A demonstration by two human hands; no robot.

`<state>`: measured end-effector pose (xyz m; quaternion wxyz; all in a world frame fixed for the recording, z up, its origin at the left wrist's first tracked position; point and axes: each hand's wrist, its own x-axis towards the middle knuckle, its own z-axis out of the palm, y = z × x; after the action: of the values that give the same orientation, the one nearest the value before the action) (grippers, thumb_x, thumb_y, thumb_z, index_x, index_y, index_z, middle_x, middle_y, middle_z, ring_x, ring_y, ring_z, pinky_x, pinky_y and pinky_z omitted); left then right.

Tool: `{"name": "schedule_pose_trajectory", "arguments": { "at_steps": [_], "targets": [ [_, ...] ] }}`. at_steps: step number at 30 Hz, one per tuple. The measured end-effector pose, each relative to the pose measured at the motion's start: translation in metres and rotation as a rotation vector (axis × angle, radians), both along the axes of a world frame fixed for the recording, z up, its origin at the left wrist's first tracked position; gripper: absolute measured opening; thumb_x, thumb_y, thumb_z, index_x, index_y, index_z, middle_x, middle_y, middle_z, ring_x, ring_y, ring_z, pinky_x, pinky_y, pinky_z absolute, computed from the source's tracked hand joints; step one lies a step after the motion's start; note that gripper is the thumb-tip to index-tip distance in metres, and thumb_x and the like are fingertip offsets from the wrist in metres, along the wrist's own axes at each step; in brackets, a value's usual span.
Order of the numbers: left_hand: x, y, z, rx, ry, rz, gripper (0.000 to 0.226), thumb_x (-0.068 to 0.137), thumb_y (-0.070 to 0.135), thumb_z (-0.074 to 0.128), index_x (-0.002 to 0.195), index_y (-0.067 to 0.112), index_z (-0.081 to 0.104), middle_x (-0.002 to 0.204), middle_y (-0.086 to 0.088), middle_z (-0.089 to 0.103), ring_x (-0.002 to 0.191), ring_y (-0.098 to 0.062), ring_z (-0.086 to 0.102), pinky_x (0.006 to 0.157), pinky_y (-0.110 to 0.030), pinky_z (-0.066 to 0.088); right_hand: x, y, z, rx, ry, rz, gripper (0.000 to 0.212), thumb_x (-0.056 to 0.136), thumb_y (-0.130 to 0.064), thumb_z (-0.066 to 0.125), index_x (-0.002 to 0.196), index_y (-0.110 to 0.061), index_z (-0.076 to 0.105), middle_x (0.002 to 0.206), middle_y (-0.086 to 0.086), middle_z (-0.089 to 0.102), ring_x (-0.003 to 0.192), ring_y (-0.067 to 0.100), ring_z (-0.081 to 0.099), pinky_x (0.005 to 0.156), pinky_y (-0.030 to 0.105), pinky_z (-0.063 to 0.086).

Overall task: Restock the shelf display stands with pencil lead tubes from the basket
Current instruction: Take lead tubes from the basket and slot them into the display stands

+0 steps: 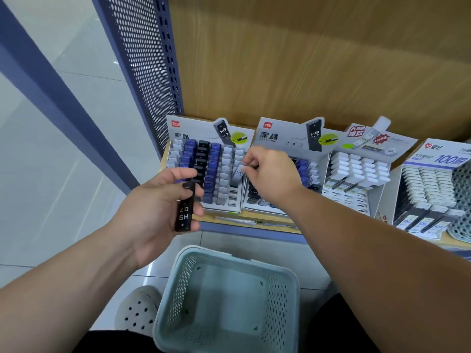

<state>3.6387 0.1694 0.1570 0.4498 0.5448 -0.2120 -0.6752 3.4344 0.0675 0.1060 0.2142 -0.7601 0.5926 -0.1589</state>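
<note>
Pencil lead tubes: one black tube, marked HB 0.7, gripped in left hand before the shelf. One grey tube pinched by right hand, tilted over the rightmost column of left display stand.
Risk: tilted entry may jam or topple neighbouring tubes; black tube may slip if the grip loosens.
Contents: stand holds blue, black and grey rows, front slots vacant. Basket below shows no tubes.

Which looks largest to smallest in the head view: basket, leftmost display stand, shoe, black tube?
1. basket
2. leftmost display stand
3. shoe, partly hidden
4. black tube
The basket is nearer the camera, so its lead over the stand is unsure.
</note>
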Motion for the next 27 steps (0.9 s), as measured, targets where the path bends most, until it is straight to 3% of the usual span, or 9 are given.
{"name": "schedule_pose_trajectory", "arguments": {
  "at_steps": [6,12,18,23,27],
  "targets": [
    [0.003,-0.001,0.0,0.006,-0.019,0.016,0.033,0.095,-0.002,0.044,0.12,0.013,0.058,0.09,-0.014,0.072,0.048,-0.021,0.047,0.04,-0.025,0.034,0.009,-0.007,0.003,0.009,0.102,0.018,0.006,0.097,-0.021,0.064,0.101,-0.019,0.068,0.095,0.004,0.073,0.087,0.027,0.067,0.077,0.039,0.057],
    [0.007,-0.003,-0.001,0.047,-0.012,0.045,0.023,0.091,0.016,0.039,0.104,0.005,0.054,0.074,-0.02,0.064,0.045,-0.022,0.041,0.038,-0.024,0.032,0.007,-0.005,0.002,-0.03,0.112,0.033,0.007,0.096,-0.022,0.066,0.099,-0.019,0.071,0.094,0.002,0.074,0.086,0.025,0.067,0.075,0.038,0.057],
    [0.004,-0.001,-0.001,0.05,-0.01,0.017,0.021,0.092,0.013,0.038,0.098,0.004,0.057,0.072,-0.019,0.061,0.046,-0.022,0.043,0.039,-0.024,0.035,0.008,-0.002,0.0,-0.017,0.121,0.036,0.006,0.096,-0.021,0.066,0.097,-0.017,0.071,0.094,0.002,0.073,0.086,0.025,0.067,0.075,0.037,0.056],
    [0.003,-0.002,-0.005,0.06,-0.089,-0.008,0.025,0.102,0.019,0.04,0.113,0.01,0.061,0.076,-0.013,0.065,0.05,-0.022,0.052,0.042,-0.026,0.042,0.012,0.0,-0.002,0.058,0.197,0.047,0.012,0.096,-0.021,0.065,0.1,-0.023,0.076,0.1,0.001,0.074,0.092,0.024,0.067,0.081,0.039,0.057],
    [0.002,-0.002,-0.007,0.084,-0.123,-0.011,0.028,0.105,0.024,0.041,0.124,0.017,0.06,0.071,-0.009,0.062,0.047,-0.02,0.05,0.041,-0.024,0.037,0.014,0.001,0.003,0.054,0.249,0.048,0.017,0.097,-0.022,0.063,0.104,-0.025,0.077,0.105,0.001,0.073,0.096,0.025,0.067,0.083,0.038,0.057]
  ]
}}
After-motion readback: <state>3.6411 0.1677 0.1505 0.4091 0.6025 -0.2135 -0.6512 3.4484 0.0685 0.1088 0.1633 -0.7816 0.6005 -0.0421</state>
